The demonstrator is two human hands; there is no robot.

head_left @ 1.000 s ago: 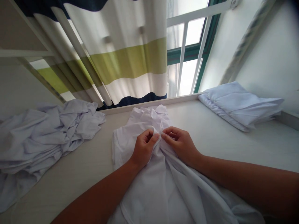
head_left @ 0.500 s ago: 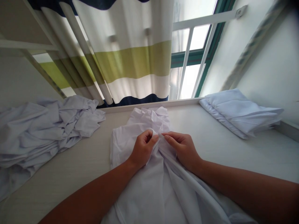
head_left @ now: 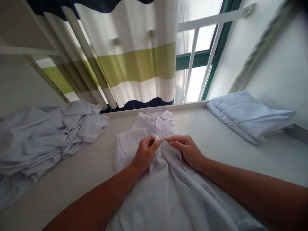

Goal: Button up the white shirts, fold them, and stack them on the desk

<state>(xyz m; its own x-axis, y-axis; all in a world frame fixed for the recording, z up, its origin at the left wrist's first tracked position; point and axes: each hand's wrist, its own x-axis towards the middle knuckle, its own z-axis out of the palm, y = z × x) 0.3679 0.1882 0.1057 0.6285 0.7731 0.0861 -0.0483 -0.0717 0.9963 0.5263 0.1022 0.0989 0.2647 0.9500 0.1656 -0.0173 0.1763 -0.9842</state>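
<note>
From the head camera, our only view, we see a white garment spread on the pale counter, its far end bunched near the edge below the striped curtain. Our left hand and right hand meet at the middle of it, the fingers of each pressed together and pinching a small ridge of the cloth between thumb and forefinger, fingertips almost touching. It may be a button or placket being worked, though the folds hide it and we cannot tell for sure. To do this well, we judge the two edges should be held level and taut, with the loose cloth trailing toward us kept from twisting, and the pinch kept small so the fabric lies flat. A crumpled heap of white clothes lies well apart to the left, and a neatly folded pile sits far right by the window.
</note>
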